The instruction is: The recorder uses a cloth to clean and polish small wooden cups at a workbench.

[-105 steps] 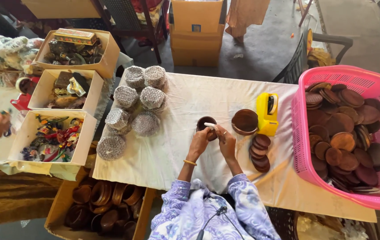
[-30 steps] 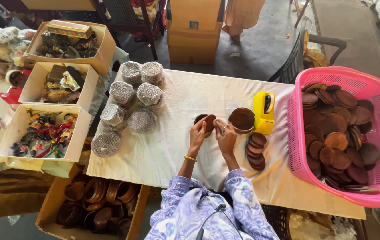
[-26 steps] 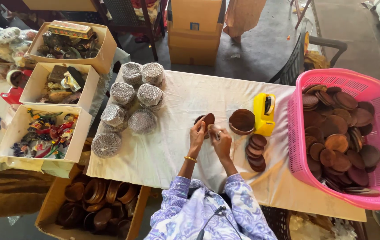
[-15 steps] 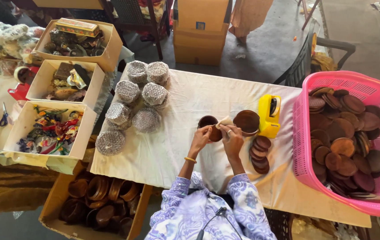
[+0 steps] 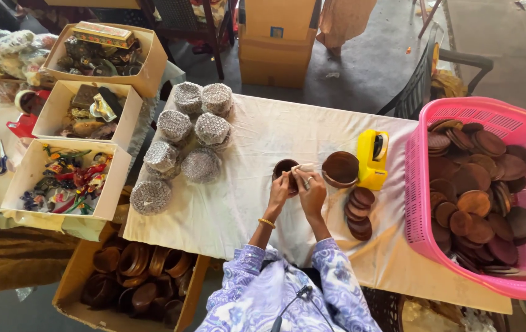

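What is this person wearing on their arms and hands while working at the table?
Both arms are covered by long, loose sleeves of pale lilac-and-white fabric with a blue floral print, ending short of the wrists. The left hand is bare, with a thin gold bangle on its wrist. The right hand wears a small ring on one finger. No gloves.

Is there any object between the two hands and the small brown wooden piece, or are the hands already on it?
Nothing visible stands between them. The left hand and right hand both already hold the small brown wooden piece above the white tablecloth.
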